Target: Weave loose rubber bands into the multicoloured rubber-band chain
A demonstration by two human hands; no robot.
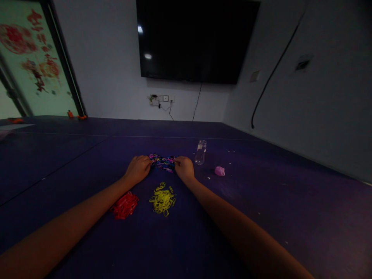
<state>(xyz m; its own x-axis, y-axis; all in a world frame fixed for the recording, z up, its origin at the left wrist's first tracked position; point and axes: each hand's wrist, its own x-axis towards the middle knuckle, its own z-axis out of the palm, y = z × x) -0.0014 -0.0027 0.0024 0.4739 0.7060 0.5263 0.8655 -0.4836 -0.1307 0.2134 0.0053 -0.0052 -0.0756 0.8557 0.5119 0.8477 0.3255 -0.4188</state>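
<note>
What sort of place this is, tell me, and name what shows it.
Probably a meeting or activity room, though a home room is possible: a large dark screen hangs on the wall, sockets sit below it, and a glass panel bears red decorations.

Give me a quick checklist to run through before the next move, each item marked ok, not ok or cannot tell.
1. Left hand at the left end of the mixed bands: ok.
2. Right hand at their right end: ok.
3. Firm pinch on any band: cannot tell, fingertips too small.
4. Red bands apart from yellow bands: ok.
5. Bottle apart from right hand: ok.
</note>
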